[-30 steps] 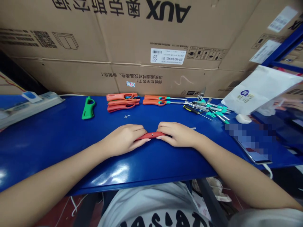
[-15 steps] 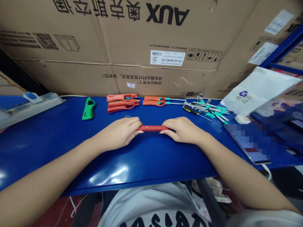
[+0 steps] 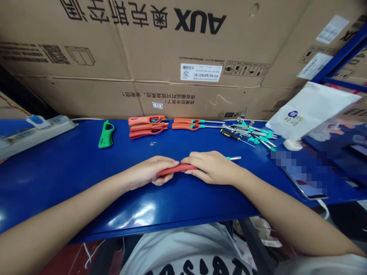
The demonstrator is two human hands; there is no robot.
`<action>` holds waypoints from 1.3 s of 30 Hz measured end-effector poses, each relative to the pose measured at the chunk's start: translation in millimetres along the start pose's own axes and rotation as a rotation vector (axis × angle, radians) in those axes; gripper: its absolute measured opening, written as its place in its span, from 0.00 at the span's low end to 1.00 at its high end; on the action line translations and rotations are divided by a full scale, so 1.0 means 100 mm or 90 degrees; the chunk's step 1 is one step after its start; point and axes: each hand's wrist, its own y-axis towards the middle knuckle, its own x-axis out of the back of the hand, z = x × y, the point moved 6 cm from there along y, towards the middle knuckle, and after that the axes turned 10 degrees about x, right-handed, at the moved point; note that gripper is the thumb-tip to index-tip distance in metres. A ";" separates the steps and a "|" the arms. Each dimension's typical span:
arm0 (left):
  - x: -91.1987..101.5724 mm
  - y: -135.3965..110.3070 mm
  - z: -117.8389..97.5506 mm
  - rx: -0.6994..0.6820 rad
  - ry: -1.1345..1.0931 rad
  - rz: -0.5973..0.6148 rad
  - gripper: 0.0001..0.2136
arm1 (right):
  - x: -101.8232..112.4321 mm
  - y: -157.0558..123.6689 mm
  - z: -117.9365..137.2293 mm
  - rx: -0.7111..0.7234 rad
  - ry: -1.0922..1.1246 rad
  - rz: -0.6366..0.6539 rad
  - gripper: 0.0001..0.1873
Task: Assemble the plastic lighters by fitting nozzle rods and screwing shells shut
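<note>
Between both hands is a red long-nosed lighter (image 3: 178, 168), its body tilted slightly up to the right. My left hand (image 3: 153, 170) is closed round its left end, thumb along the top. Further right, my right hand (image 3: 211, 166) grips the body with fingers over it and thumb beneath. A metal tube (image 3: 236, 157) with a teal collar sticks out beyond the right hand. The lighter's middle and trigger area are hidden by the fingers. Just behind the left hand, a few tiny metal bits (image 3: 153, 144) lie on the blue table (image 3: 137, 214).
Behind are stacked red and orange lighter shells (image 3: 147, 132) and two orange lighters with tubes (image 3: 186, 126). A green shell (image 3: 106, 134) lies left, near a power strip (image 3: 59, 126). Tube parts (image 3: 266, 139), a screwdriver (image 3: 229, 133) and a phone (image 3: 304, 183) are right. Cardboard (image 3: 160, 49) stands behind.
Both hands have come nearer to me and closer together with the red lighter. It has gone from level to tilted, and its metal tube now shows past the right hand.
</note>
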 end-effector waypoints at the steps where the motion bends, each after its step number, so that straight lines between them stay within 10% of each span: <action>1: -0.01 -0.03 -0.02 -0.022 0.073 -0.018 0.17 | -0.01 0.01 0.02 -0.003 0.011 0.006 0.19; 10: -0.17 -0.23 -0.16 -0.266 0.767 -0.224 0.18 | -0.07 0.02 0.04 -0.013 0.089 0.042 0.16; 32: 0.25 -0.33 -0.36 -0.375 0.841 -0.275 0.18 | 0.08 -0.09 -0.22 -0.101 -0.030 0.039 0.15; 39: 0.13 -0.35 -0.33 -0.326 0.838 -0.297 0.13 | 0.04 -0.08 -0.23 -0.099 -0.092 0.035 0.15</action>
